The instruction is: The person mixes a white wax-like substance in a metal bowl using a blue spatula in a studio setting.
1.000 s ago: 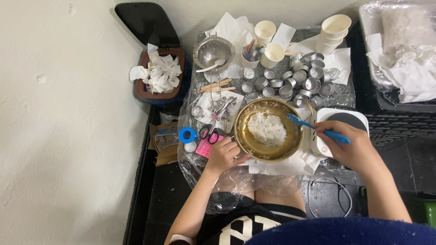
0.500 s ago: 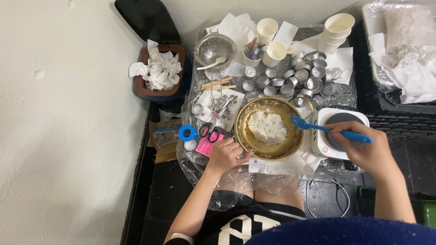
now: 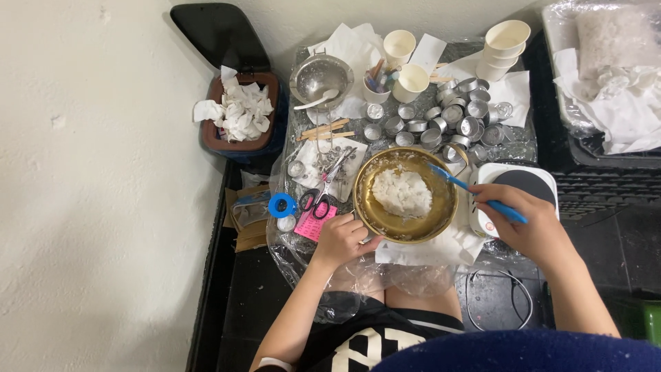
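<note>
at the middle of the plastic-covered table [image 3: 303,265], the gold bowl [image 3: 405,195] is sitting with a white lump [image 3: 402,193] lying at its centre, and everything else is being read from that bowl.

head view: the left hand [image 3: 339,241] is pressing against the bowl's lower-left rim, fingers curled closed on the edge, seemingly bracing the bowl so it is not sliding on the slick plastic. the right hand [image 3: 525,222] is hovering just right of the bowl, over the white hotplate [image 3: 523,189], fingers wrapped tightly around a blue-handled tool [image 3: 475,191]; its tip is reaching across the bowl's upper-right rim, angled down toward the lump. whether the tip is touching the lump is hard to tell from here.

room is running tight. behind the bowl, small metal cups [image 3: 441,120] are crowding almost up to the rim, with paper cups [image 3: 506,48] further back. left of the bowl, scissors [image 3: 322,193], a blue tape roll [image 3: 281,204] and a pink note [image 3: 313,222] are filling the space. a metal strainer bowl [image 3: 321,77] is standing behind and left. the bowl's near edge is sitting close to the table's front, over white paper [image 3: 427,249], leaving the near right side as the freest approach.
</note>
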